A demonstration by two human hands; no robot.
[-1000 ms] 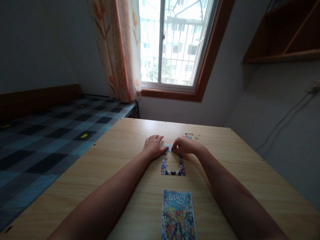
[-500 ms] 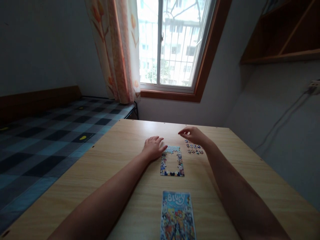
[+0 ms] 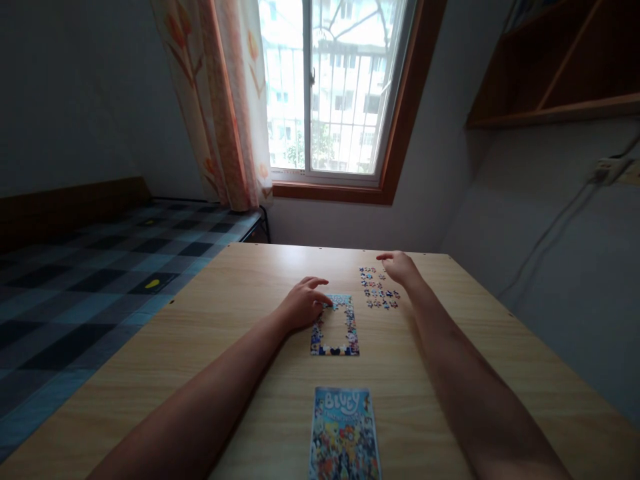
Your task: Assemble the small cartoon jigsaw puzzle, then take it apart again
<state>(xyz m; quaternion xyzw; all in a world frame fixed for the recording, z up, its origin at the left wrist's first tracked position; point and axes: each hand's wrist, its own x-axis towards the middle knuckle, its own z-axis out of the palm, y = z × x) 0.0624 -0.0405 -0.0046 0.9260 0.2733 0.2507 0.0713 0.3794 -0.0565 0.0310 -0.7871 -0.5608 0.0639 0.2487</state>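
My left hand rests at the upper left of a partly assembled jigsaw puzzle. Its fingers are spread, and the index fingertip touches the puzzle's upper part. The puzzle forms a rectangular border around a bare middle. My right hand is over the far right side of a group of loose puzzle pieces, with its index finger stretched to the left. I see no piece held in it, though its thumb side is hard to make out. Below the puzzle lies a colourful picture sheet marked "Bluey".
Everything lies on a light wooden table. A bed with a checked cover stands along the left. Beyond the table are a curtain and a barred window. A wooden shelf hangs at the upper right, above a wall socket.
My right hand has moved right and slightly away, uncovering more loose pieces. My left index finger has come onto the puzzle's top part. The whole view has shifted slightly.
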